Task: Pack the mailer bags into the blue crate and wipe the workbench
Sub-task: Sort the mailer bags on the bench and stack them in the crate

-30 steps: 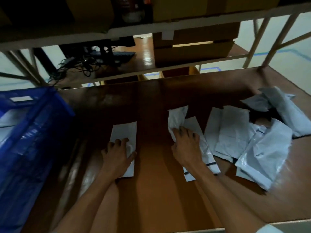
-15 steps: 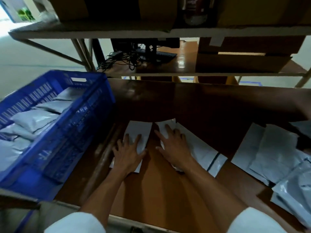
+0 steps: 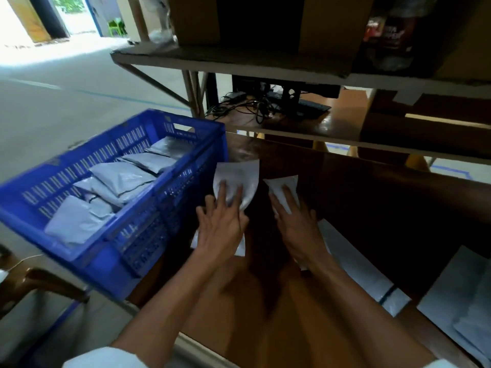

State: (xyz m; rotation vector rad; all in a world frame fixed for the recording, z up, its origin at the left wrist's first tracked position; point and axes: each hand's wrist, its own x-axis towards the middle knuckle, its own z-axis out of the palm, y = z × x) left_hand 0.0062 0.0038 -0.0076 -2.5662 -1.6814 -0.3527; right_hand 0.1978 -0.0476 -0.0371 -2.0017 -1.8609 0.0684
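L bag (image 3: 239, 173), R bag (image 3: 279, 183) slid twd crate (image 3: 148, 224); 2 hands (image 3: 220, 229) (image 3: 297, 229) flat.

I'm looking in on a warehouse packing station: a brown wooden bench (image 3: 265, 328) under a beige-framed shelf (image 3: 239, 61) loaded with brown cardboard boxes (image 3: 196, 19). At nine o'clock a blue slotted plastic crate (image 3: 148, 235) holds grey plastic mailer bags (image 3: 119, 181). Towards eleven, bare concrete floor (image 3: 66, 112) marked with a blue tape line (image 3: 127, 98) reaches an open daylit doorway (image 3: 74, 14).

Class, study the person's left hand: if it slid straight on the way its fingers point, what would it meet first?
The left hand presses a mailer bag; beyond it lies bare workbench, so the way looks free. The blue crate stands just left of that line; depth is unclear.
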